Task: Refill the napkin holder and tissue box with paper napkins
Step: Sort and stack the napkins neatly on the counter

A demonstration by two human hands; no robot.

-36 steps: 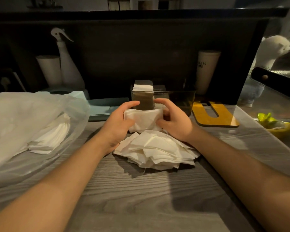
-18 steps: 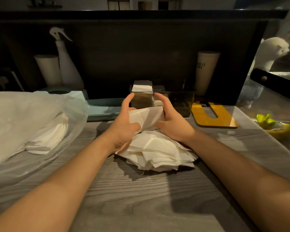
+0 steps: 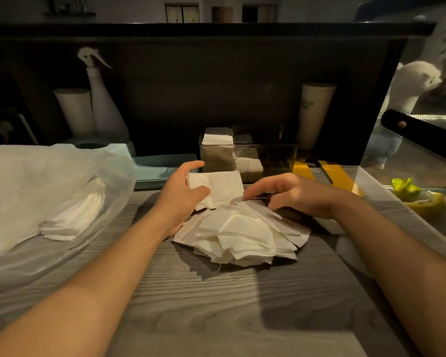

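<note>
- The left hand (image 3: pixel 182 195) pinches a folded white napkin (image 3: pixel 218 188), thumb on its front face and fingers curled round behind its left edge, holding it upright above the table.
- The right hand (image 3: pixel 291 193) hovers just right of that napkin, palm down, fingers loosely curled and reaching toward the far edge of the pile; whether the fingertips touch paper cannot be told, and it grips nothing.
- A loose pile of napkins (image 3: pixel 242 234) lies fanned on the grey wood-grain table (image 3: pixel 216 305), directly below and between the two hands.
- The clear smoked napkin holder (image 3: pixel 247 157) stands just behind the hands; a stack of napkins (image 3: pixel 218 136) rises from its left end, and its right part looks dark.
- At left, a clear plastic bag (image 3: pixel 36 189) holds another stack of napkins (image 3: pixel 72 217).
- Against the dark back panel stand a white spray bottle (image 3: pixel 101 104), a pale cup (image 3: pixel 74 110) beside it and a tall cream tumbler (image 3: pixel 316 112) to the right.
- A yellow flat piece (image 3: pixel 340 177) lies right of the holder.
</note>
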